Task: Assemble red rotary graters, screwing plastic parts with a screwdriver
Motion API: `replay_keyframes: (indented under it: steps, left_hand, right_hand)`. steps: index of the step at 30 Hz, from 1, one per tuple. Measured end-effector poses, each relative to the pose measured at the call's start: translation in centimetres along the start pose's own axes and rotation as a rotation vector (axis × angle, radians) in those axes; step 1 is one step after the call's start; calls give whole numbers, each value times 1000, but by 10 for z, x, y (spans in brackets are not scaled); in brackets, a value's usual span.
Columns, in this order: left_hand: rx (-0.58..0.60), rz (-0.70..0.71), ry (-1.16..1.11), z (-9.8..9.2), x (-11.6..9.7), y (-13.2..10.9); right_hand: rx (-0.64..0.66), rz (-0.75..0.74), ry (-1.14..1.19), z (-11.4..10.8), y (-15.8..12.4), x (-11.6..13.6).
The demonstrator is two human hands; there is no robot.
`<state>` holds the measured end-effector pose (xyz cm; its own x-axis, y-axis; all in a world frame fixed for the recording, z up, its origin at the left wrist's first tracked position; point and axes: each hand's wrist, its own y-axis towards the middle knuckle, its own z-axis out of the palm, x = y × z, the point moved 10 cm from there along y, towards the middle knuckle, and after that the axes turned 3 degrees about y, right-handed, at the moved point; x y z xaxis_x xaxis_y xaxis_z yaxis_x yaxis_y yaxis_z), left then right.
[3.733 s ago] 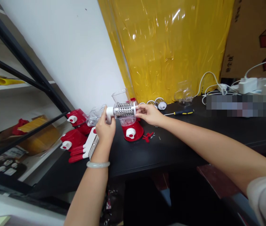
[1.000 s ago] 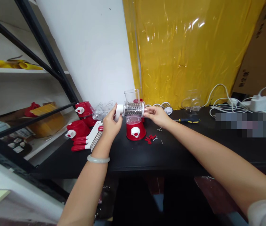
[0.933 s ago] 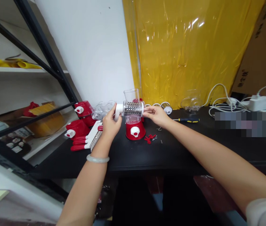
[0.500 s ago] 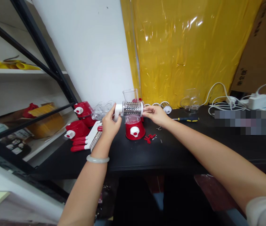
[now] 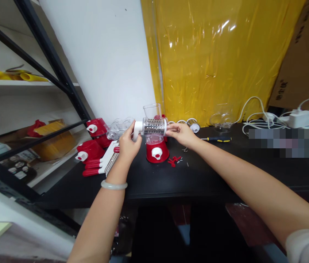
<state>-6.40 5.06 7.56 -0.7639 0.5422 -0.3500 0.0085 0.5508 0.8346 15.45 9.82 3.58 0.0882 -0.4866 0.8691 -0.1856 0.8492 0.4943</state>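
"Where was the drum (image 5: 154, 128)?"
"Between the clear funnel (image 5: 151, 110) and the red base (image 5: 150, 152)."
"And the fingers?"
"The left hand (image 5: 129, 145) gripped the white handle (image 5: 138, 127); the right hand (image 5: 184, 134) pinched the drum's other end (tips partly hidden). Level, even pressure seemed wisest."

Worktop (image 5: 211, 179) (black) and surroundings. Behind the rear edge: a yellow plastic sheet (image 5: 220, 54), glossy and creased, with a white panel (image 5: 96, 51) to its left. Near the rear edge, right of centre: a screwdriver (image 5: 218, 139) lying flat, its handle black and yellow, its shaft directed left. Toward the rear right corner: loosely looped white cables (image 5: 253, 97) beside a white power adapter (image 5: 300, 119); behind them, a printed cardboard box (image 5: 302, 69). Beyond the left edge: black-framed shelving (image 5: 47, 51) bearing yellow rolled material (image 5: 32, 76) above and a brown-yellow parcel (image 5: 57, 144) below.
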Motion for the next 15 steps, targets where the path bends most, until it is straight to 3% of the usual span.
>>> replay_keyframes:
  steps: [4,6,9,12,15]
  left_hand:
    - [52,-20,-28,-1,5,2]
    - [174,-58,33,0,12,0]
    - [446,-85,247,1,20,-15]
    - [535,25,573,-16,13,-30]
    - [588,152,724,-32,-4,-42]
  right_hand:
    - [4,-23,-4,2,-2,3]
    - [-4,-67,-30,3,-5,8]
    - [-56,-186,-187,0,-10,23]
    - [-105,-276,-397,-1,-14,35]
    - [-108,-305,-508,1,-15,40]
